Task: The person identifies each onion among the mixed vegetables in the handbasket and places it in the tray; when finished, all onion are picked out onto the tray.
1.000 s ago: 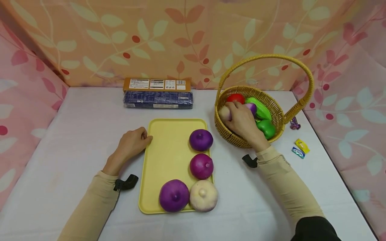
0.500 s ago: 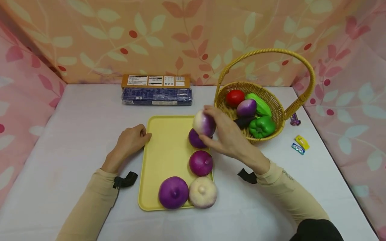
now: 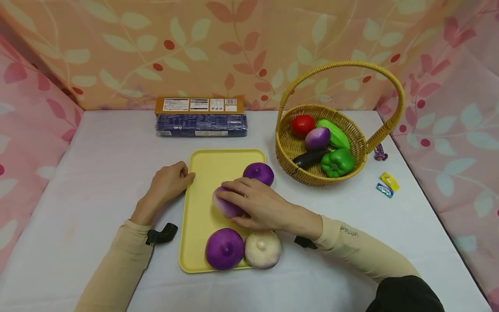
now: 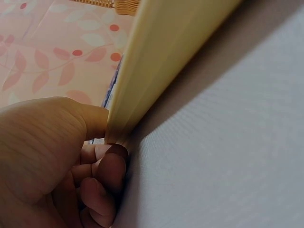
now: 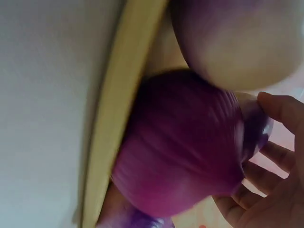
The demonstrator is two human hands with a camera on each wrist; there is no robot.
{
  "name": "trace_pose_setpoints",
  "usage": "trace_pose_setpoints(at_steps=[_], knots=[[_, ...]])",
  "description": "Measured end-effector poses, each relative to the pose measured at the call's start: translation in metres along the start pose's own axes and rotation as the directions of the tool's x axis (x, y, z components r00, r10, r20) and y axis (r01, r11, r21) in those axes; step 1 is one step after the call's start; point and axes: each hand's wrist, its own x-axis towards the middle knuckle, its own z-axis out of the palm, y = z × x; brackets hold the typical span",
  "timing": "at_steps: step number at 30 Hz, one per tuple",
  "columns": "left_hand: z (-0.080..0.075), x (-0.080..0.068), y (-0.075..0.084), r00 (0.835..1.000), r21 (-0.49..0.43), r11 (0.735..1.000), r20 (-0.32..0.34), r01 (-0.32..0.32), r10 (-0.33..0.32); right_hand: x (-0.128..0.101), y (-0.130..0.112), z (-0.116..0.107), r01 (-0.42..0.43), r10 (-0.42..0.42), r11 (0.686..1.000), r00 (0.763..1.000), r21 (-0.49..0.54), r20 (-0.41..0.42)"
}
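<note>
My right hand [image 3: 265,206] reaches over the yellow tray [image 3: 204,173] and holds a purple-and-white turnip [image 3: 223,203] by its sides, close over the tray's middle. In the right wrist view a red onion [image 5: 185,142] stands in front of that turnip; the hand hides the onion from the head view. A purple turnip [image 3: 225,249] and a whitish turnip [image 3: 263,250] sit along the near edge, and another purple turnip [image 3: 259,173] lies at the right rim. At the left rim, my left hand [image 3: 169,181] pinches the tray, thumb above and curled fingers below.
A wicker basket [image 3: 282,162] at the right holds a tomato [image 3: 302,126], a small purple turnip [image 3: 317,138], a dark eggplant [image 3: 310,158], a green pepper [image 3: 338,163] and a long green vegetable [image 3: 334,135]. Packages [image 3: 201,125] lie at the back; small wrapped candies [image 3: 390,182] lie at right.
My right hand has lifted the purple-and-white turnip out of the basket and carried it left, over the tray. The left hand has stayed at the tray's rim.
</note>
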Motion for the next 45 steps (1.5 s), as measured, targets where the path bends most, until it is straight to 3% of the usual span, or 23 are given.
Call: trace_pose_setpoints(at_steps=[11,25,31,36,40,43,45], knots=[[0.0,-0.001,0.0,1.0,-0.013,1.0,0.014,0.003,-0.003,-0.005,-0.005,0.012,0.055,-0.057,0.998,0.992,0.017,0.111],[-0.002,-0.001,0.001,1.0,-0.009,1.0,0.02,0.01,-0.01,-0.005,-0.003,0.007,0.102,-0.104,0.995,0.988,0.016,0.114],[-0.002,-0.001,0.002,1.0,-0.01,1.0,0.018,0.007,-0.007,-0.007,-0.002,0.002,0.079,-0.081,0.997,0.991,0.024,0.108],[-0.002,-0.001,0.001,1.0,-0.009,1.0,0.023,0.009,-0.009,-0.012,0.007,-0.008,0.02,-0.022,1.0,0.994,0.023,0.107],[-0.001,-0.001,0.0,1.0,-0.005,1.0,0.019,0.008,-0.008,-0.021,0.029,-0.022,-0.094,0.094,0.995,0.995,0.019,0.022],[-0.001,-0.001,0.0,1.0,-0.006,1.0,0.015,0.007,-0.007,-0.032,0.056,-0.035,-0.238,0.239,0.971,0.967,0.017,-0.087],[-0.001,-0.001,0.0,1.0,-0.008,1.0,0.016,0.008,-0.007,-0.042,0.077,-0.043,-0.355,0.351,0.935,0.922,0.001,-0.165]])
